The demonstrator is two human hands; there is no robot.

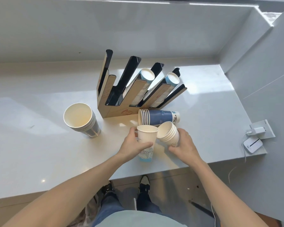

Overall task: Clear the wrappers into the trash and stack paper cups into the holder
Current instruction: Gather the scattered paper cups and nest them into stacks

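My left hand (132, 144) grips a single white paper cup (146, 138) with blue print, held upright just above the counter. Beside it my right hand (185, 143) holds a short stack of white cups (167, 133), tilted with its mouth toward the single cup; the rims nearly touch. Behind them a stack of dark blue cups (159, 117) lies on its side. Another stack of cups (79, 119) stands upright to the left. The cardboard cup holder (115, 108) stands behind, with cup stacks in its two right slots (147, 76) and its left slots bare. No wrappers or trash bin are visible.
The white counter (39, 145) ends in a front edge close to my body and a wall at the back. At the right edge sit a white charger plugged into a socket (259, 129) and a small white device (252, 145) with a cable.
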